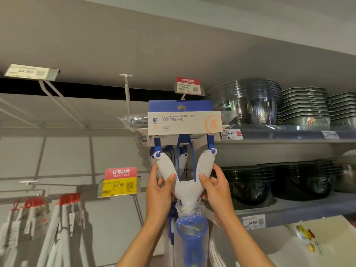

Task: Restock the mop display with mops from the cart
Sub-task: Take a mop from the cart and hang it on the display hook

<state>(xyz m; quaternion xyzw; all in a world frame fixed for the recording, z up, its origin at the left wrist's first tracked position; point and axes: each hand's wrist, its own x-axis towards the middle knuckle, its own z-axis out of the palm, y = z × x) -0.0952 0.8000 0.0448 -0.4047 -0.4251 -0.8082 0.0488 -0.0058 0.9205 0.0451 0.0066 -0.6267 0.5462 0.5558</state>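
Lettering on the header card [184, 122] of the sponge mop [185, 170] reads "FOLDABLE PVA SPONGE MOP" above Chinese characters, with a small blue FIFO-like logo at its 9 o'clock edge and an orange swirl at 3 o'clock; the finer print is too blurred to read. The card's blue top has a hang slot, sitting just below a red-topped price tag [188, 86] marked 19.90. More mops of the same kind hang directly behind it.

The left hand [159, 191] grips the white Y-shaped yoke [186, 186] from 9 o'clock, thumb pressed across the front of the left branch and fingers curled behind. The right hand [215, 186] grasps the right branch from 3 o'clock in the same way, thumb forward. Both forearms rise from the lower edge, holding the mop up near the centre of the view. Below the yoke, the blue handle [190, 239] is wrapped in clear plastic.

At 8 o'clock a yellow tag [117, 186] under a red banner reads 49.90, with white-handled mops [63, 224] in red headers hanging beneath. At 10 o'clock a tag [30, 71] seems to read 44.90. At 2 o'clock stacked steel basins [248, 102] and nested trays [304, 106] sit on a shelf whose edge [279, 134] carries a 14.90 label [231, 134]; dark bowls [250, 182] fill the shelf below, above another 14.90 label [253, 222].
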